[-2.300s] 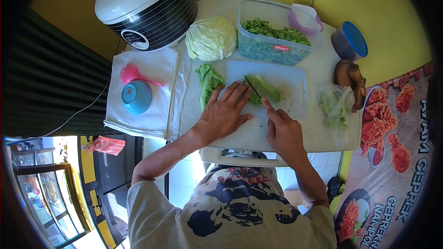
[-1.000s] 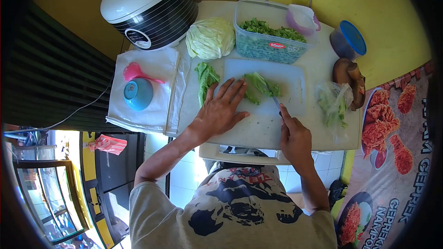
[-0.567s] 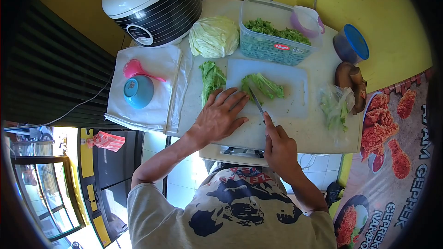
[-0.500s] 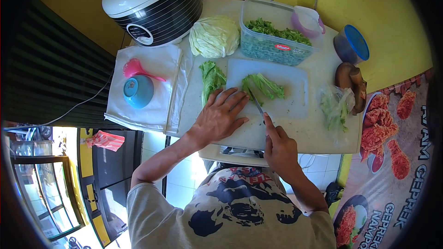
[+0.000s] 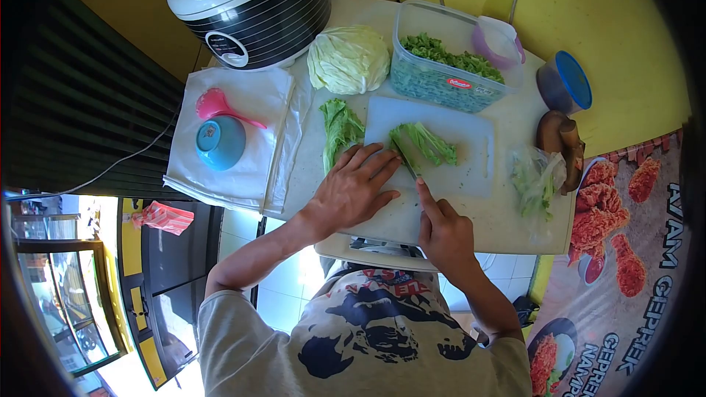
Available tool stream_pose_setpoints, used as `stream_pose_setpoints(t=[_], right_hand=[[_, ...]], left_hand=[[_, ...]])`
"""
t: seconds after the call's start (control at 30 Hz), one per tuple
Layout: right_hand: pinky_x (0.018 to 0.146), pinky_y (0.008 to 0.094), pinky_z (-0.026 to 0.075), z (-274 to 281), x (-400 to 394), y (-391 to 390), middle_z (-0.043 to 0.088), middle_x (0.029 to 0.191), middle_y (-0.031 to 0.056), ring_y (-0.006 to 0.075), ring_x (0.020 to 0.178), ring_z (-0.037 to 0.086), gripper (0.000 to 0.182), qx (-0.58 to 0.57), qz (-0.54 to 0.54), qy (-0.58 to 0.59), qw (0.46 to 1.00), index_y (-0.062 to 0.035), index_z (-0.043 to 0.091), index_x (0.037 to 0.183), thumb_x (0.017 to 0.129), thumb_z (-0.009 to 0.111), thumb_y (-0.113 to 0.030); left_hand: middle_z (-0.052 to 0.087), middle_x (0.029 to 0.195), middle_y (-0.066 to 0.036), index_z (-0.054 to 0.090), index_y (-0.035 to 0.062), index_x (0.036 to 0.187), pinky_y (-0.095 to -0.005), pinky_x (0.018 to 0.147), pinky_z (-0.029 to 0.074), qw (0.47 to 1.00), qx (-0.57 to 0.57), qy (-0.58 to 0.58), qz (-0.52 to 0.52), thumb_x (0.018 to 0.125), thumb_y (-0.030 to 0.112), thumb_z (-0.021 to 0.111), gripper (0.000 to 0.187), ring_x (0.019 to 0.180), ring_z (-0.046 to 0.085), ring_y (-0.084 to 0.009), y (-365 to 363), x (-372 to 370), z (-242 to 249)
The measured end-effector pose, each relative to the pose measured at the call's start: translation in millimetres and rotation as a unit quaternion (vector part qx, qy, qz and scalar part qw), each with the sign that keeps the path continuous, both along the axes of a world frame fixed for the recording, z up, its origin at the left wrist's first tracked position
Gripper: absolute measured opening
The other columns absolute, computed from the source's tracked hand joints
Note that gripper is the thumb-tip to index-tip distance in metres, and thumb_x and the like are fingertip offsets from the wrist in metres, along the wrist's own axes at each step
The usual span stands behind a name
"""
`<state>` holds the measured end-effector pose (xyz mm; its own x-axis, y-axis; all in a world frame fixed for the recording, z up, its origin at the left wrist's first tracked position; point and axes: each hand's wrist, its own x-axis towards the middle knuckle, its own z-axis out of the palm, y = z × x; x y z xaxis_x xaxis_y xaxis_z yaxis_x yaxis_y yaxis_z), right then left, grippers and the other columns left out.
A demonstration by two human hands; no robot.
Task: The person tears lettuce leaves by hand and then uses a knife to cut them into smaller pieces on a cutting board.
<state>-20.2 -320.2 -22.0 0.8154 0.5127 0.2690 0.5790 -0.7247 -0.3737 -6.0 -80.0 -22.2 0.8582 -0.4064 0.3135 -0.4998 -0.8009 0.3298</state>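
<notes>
My right hand (image 5: 447, 235) grips a knife (image 5: 407, 162), its index finger stretched along the top of it. The blade points away from me, against the left end of a bunch of cut green lettuce (image 5: 426, 143) on the white cutting board (image 5: 471, 176). Fingers spread, my left hand (image 5: 353, 187) lies flat by the board's left edge, its fingertips close to the blade. Whether anything lies under that palm is hidden. Just beyond its fingers is a loose lettuce leaf (image 5: 340, 129), left of the board.
Behind the board stand a pale cabbage (image 5: 348, 60) and a clear tub (image 5: 448, 90) of chopped greens with a purple-rimmed scoop (image 5: 498, 43). On the left are a rice cooker (image 5: 257, 22), a blue bowl (image 5: 220, 143) and a pink ladle (image 5: 220, 106). A plastic bag (image 5: 537, 184) lies right.
The view has shifted slightly. My right hand and the knife have moved a little left relative to the board, and the blade looks darker. My left hand stays nearly in place.
</notes>
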Motion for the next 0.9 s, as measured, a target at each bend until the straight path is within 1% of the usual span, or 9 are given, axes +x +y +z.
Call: stream_pose_setpoints(t=[0.1,0.23,0.43,0.53,0.63,0.73,0.83,0.9], right_hand=[[0.047,0.0402,0.052,2,14,15,0.06,0.073,0.0089,0.0263,0.048,0.058,0.068,-0.01,-0.001,-0.006,1.0,-0.0114,0.053,0.153,0.087,0.068,-0.005],[0.047,0.041,0.052,4,22,16,0.061,0.074,0.0101,0.027,0.048,0.059,0.066,-0.011,0.003,-0.006,1.0,-0.0101,0.053,0.152,0.088,0.067,-0.007],[0.047,0.0398,0.051,15,-17,-23,0.059,0.071,0.0092,0.0252,0.047,0.058,0.065,-0.036,0.008,0.035,0.999,-0.0089,0.055,0.151,0.088,0.067,-0.004],[0.047,0.0394,0.051,17,-31,-36,0.059,0.07,0.0087,0.0247,0.048,0.058,0.064,-0.02,-0.002,0.056,0.998,-0.0093,0.055,0.151,0.089,0.067,-0.003],[0.048,0.0388,0.051,20,-27,-40,0.061,0.071,0.0086,0.0246,0.049,0.06,0.062,0.022,0.003,0.072,0.997,-0.0096,0.055,0.151,0.091,0.067,-0.002],[0.049,0.0378,0.052,21,-16,-30,0.064,0.073,0.0087,0.0243,0.05,0.062,0.058,0.077,-0.019,0.035,0.996,-0.0101,0.056,0.15,0.093,0.066,-0.002],[0.05,0.0378,0.052,17,-3,-20,0.065,0.073,0.0089,0.0247,0.05,0.062,0.056,0.075,-0.012,0.024,0.997,-0.0104,0.057,0.149,0.094,0.065,-0.002],[0.05,0.0385,0.052,14,6,-11,0.065,0.073,0.0094,0.0254,0.051,0.062,0.056,0.062,-0.007,0.012,0.998,-0.0107,0.057,0.149,0.094,0.065,-0.003]], left_hand=[[0.06,0.141,-0.014,0.063,0.004,0.139,-0.0511,0.113,0.043,1.0,-0.003,-0.007,-0.001,0.093,0.032,0.075,0.055,0.136,0.052,-0.0344,2,1,2],[0.061,0.139,-0.014,0.064,0.0039,0.138,-0.0507,0.112,0.044,1.0,-0.008,-0.016,-0.001,0.092,0.031,0.076,0.054,0.135,0.053,-0.0342,0,1,1],[0.061,0.139,-0.014,0.064,0.0044,0.137,-0.0495,0.111,0.045,1.0,-0.01,-0.028,0.003,0.092,0.029,0.077,0.053,0.135,0.053,-0.0335,1,-2,0],[0.062,0.135,-0.014,0.065,0.0042,0.134,-0.0492,0.108,0.047,0.999,-0.023,-0.049,-0.005,0.092,0.024,0.077,0.049,0.13,0.057,-0.0345,2,-1,2],[0.064,0.128,-0.015,0.067,0.0035,0.128,-0.0479,0.103,0.049,0.997,-0.077,-0.025,0.01,0.091,0.019,0.077,0.041,0.121,0.061,-0.0362,6,5,3],[0.066,0.119,-0.017,0.069,0.0031,0.121,-0.0464,0.098,0.051,0.989,-0.101,-0.059,0.086,0.092,0.015,0.076,0.033,0.109,0.065,-0.0365,2,15,8],[0.067,0.109,-0.016,0.071,0.0036,0.114,-0.0455,0.093,0.051,0.986,-0.085,-0.064,0.126,0.092,0.015,0.076,0.026,0.103,0.066,-0.0349,-1,24,13],[0.068,0.104,-0.015,0.072,0.0042,0.109,-0.0456,0.09,0.051,0.986,-0.077,-0.061,0.131,0.091,0.015,0.077,0.022,0.099,0.066,-0.0341,-4,26,11]])
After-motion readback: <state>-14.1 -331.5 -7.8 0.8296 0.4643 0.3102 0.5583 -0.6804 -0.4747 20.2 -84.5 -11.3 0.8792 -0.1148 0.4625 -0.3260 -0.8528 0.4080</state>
